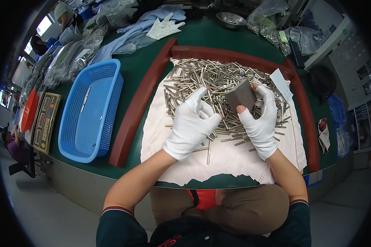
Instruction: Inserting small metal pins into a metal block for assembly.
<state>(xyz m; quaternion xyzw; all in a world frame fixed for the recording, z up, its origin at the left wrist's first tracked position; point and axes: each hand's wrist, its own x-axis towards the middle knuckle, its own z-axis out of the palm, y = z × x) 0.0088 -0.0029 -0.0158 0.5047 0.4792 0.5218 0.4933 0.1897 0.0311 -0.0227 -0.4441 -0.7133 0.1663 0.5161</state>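
A heap of slim metal pins (193, 70) lies on a pale pink cloth (181, 168). Over the near side of the heap, my left hand (191, 123), in a white glove with bare fingertips, is curled. A single metal pin (214, 103) appears to span from its index fingertip to its thumb, though the pins behind make this hard to separate. My right hand (259, 121), gloved the same way, grips a dark grey rectangular block (240, 96) between thumb and fingers. The block is tilted above the pins, just right of my left hand.
Dark red wooden bars (134, 119) frame the cloth on the left, far and right sides. Left of them stands a blue plastic basket (64, 123) with a few pins inside. A white glove (165, 28), a metal bowl (231, 19) and plastic bags (268, 22) lie farther back.
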